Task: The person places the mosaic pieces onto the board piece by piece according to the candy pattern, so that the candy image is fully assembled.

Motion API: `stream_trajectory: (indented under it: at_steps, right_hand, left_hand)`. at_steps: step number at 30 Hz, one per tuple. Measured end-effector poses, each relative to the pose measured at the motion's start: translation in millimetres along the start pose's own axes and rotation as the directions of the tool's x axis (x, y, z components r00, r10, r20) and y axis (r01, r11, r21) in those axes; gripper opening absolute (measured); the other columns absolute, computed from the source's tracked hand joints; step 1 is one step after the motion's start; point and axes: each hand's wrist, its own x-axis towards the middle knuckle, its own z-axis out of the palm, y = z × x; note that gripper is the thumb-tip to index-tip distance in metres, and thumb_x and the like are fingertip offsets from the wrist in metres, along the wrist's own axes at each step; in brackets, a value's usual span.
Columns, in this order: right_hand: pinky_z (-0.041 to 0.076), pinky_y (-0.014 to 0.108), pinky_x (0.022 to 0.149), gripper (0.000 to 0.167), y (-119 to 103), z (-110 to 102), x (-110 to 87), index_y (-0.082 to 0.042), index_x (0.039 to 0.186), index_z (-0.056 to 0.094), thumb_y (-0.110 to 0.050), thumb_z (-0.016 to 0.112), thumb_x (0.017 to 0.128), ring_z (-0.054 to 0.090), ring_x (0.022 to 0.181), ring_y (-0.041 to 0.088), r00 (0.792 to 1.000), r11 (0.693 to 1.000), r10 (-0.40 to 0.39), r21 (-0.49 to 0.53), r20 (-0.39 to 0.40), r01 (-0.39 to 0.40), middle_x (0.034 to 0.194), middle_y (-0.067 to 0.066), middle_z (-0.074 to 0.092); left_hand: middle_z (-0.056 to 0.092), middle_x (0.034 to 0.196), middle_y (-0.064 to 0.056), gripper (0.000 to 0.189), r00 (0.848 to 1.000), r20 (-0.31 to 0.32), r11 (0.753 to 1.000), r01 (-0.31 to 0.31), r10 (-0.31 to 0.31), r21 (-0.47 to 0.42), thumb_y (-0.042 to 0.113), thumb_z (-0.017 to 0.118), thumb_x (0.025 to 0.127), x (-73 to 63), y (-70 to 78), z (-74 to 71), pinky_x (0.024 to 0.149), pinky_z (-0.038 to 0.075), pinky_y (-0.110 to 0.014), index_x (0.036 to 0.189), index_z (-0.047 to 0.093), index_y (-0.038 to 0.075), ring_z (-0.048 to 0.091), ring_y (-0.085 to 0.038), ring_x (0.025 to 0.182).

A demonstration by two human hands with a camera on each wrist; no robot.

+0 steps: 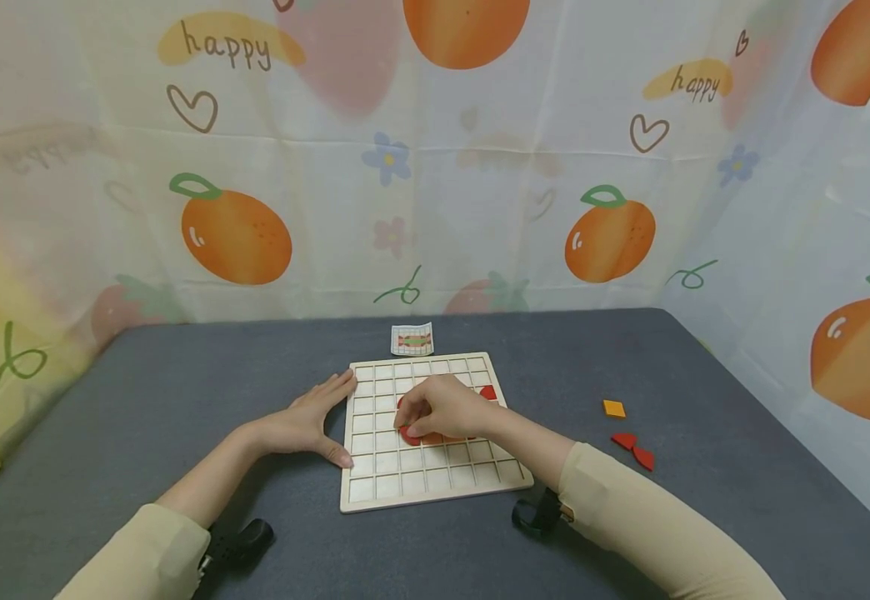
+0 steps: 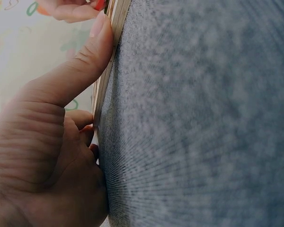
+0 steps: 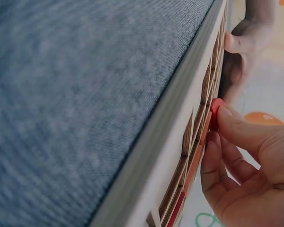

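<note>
A pale wooden grid board (image 1: 386, 463) lies on the dark table. Along its left edge rests my left hand (image 1: 296, 427), thumb and fingers spread and touching the rim; in the left wrist view the thumb (image 2: 83, 64) lies against the board's side. Over the middle of the grid, my right hand (image 1: 450, 407) pinches a small red piece (image 1: 409, 437) between thumb and fingertips, right at the cells. The right wrist view shows this red piece (image 3: 215, 112) tilted up from the grid. An orange strip of pieces (image 3: 194, 163) sits in the grid, partly hidden under the hand.
Another red piece (image 1: 487, 392) sits near the board's right edge. Behind the board lies a small pattern card (image 1: 412, 340). To the right on the table are a yellow-orange square (image 1: 614, 408) and two red pieces (image 1: 643, 457). A printed curtain (image 1: 480, 225) stands behind the table.
</note>
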Motion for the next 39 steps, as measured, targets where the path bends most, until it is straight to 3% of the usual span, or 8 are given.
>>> stream_trajectory:
  at_steps: [7,27,39]
  right_hand:
    - [0.051,0.019,0.075,0.013,-0.2,2.2,-0.9,-0.013,0.094,0.078,-0.006,0.076,0.084,0.066,0.078,0.005,1.0,0.999,-0.007,-0.045,-0.011,0.006,0.086,0.0,0.077]
    - [0.051,0.018,0.074,0.012,0.2,0.8,-1.6,-0.013,0.095,0.077,-0.006,0.074,0.086,0.064,0.078,0.004,1.0,0.999,-0.001,-0.049,-0.012,0.0,0.087,0.0,0.075]
    - [0.052,0.026,0.076,0.016,17.9,-37.4,-19.9,-0.012,0.107,0.074,-0.016,0.066,0.094,0.067,0.086,0.013,0.992,0.996,0.087,0.01,-0.092,-0.087,0.097,0.002,0.075]
  left_hand:
    - [0.0,0.167,-0.021,0.127,1.0,-0.002,1.0,0.009,-0.009,0.005,0.048,0.087,0.069,0.7,0.3,0.7,0.115,0.005,-0.074,0.158,0.011,0.0,-0.002,-0.048,0.153]
    - [0.001,0.167,-0.021,0.126,1.0,-0.007,1.0,0.003,-0.003,-0.002,0.047,0.087,0.069,0.5,-0.1,1.6,0.115,0.004,-0.074,0.158,0.011,0.0,-0.002,-0.048,0.153]
    - [0.001,0.167,-0.021,0.127,1.0,-0.013,1.0,0.009,-0.009,0.007,0.048,0.087,0.068,3.5,-1.8,2.0,0.116,0.004,-0.073,0.158,0.011,0.001,-0.002,-0.047,0.154]
